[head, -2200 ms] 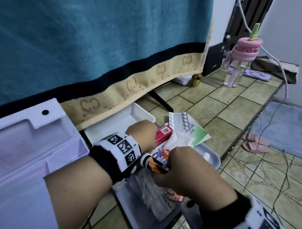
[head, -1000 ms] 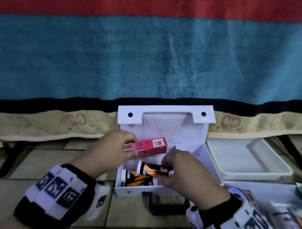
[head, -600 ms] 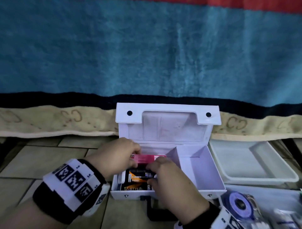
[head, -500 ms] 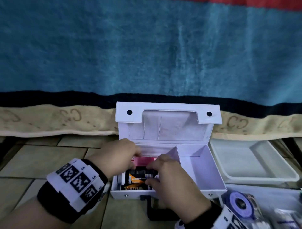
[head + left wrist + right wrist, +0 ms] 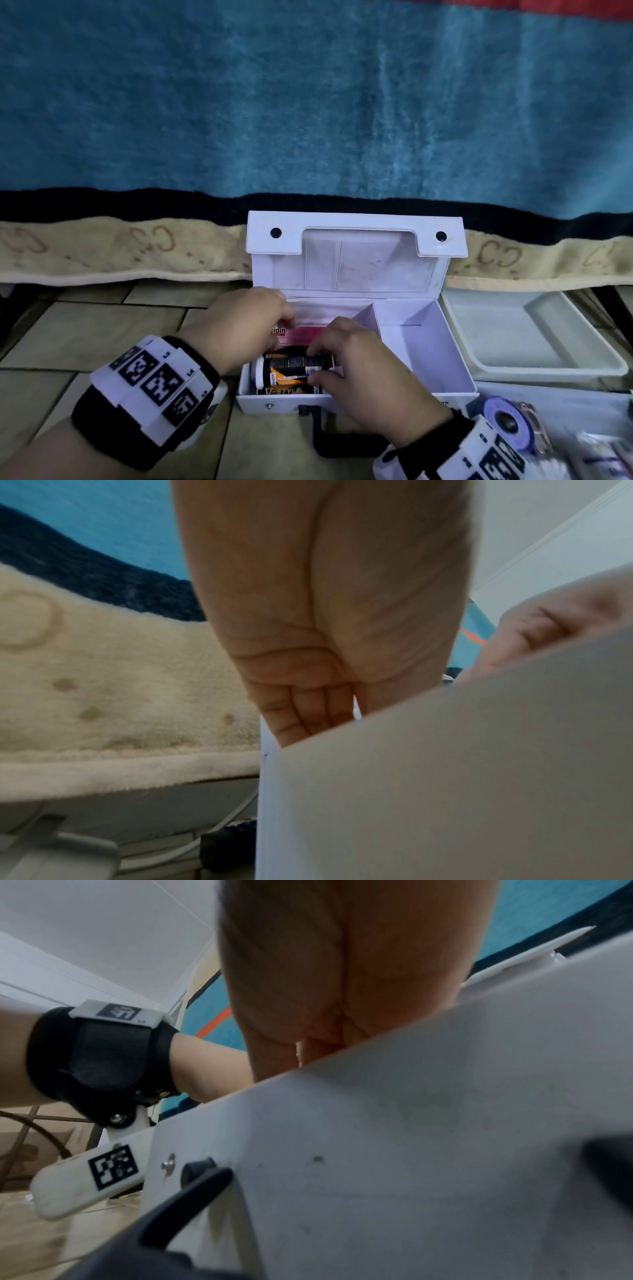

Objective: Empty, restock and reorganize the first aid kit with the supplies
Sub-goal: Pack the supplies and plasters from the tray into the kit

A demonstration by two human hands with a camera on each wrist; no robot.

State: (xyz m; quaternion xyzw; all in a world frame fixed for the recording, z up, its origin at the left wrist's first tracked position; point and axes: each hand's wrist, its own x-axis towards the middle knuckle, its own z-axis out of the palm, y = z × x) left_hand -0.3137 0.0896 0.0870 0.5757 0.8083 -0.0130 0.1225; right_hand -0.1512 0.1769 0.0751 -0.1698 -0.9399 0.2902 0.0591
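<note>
The white first aid kit stands open on the tiles with its lid up against the blanket. Its left compartment holds a pink box at the back and two black-and-orange tubes, one lying on top of the other. My left hand reaches into that compartment and grips the pink box at its left end. My right hand pinches the right end of the upper tube. The right compartment is bare. In both wrist views the kit's wall hides the fingertips.
An empty white tray sits just right of the kit. A blue tape roll and blurred packets lie at the bottom right. A teal blanket hangs behind. The kit's black handle points toward me. Bare tiles lie to the left.
Both hands carried the pink box and a tube from the supply tray to the kit and lowered them into its left compartment. The pink box now lies at the back.
</note>
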